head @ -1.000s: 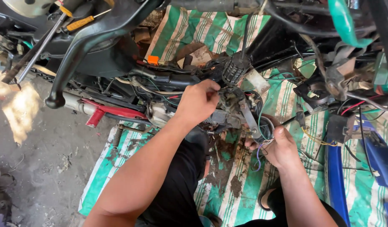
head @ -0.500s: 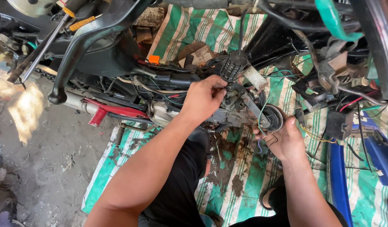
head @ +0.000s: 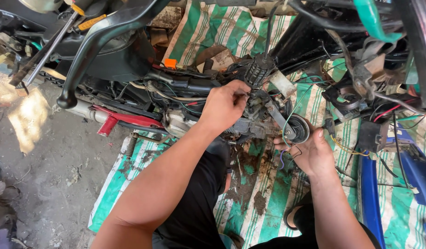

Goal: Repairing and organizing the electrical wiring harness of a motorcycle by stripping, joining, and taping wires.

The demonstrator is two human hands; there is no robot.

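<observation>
A stripped motorcycle lies on its side over a green and white striped mat (head: pixel 130 180). My left hand (head: pixel 226 105) has its fingers pinched on a dirty part of the engine block (head: pixel 255 105), just below a black finned cylinder (head: pixel 258 70). My right hand (head: pixel 310 154) cups a round black horn-like part (head: pixel 297 129) from underneath, with thin blue and green wires (head: pixel 286 157) trailing through its fingers.
A black frame bar (head: pixel 100 44) curves across the top left, with a red spring shock (head: pixel 118 121) below it. A blue body panel (head: pixel 369 203) lies at the right. Tangled cables and black boxes (head: pixel 369 133) crowd the right side. Bare dirt floor (head: pixel 42 184) is at left.
The view has shifted slightly. My right hand has moved up and right, now holding the round black part more from below. My left hand stays on the engine.
</observation>
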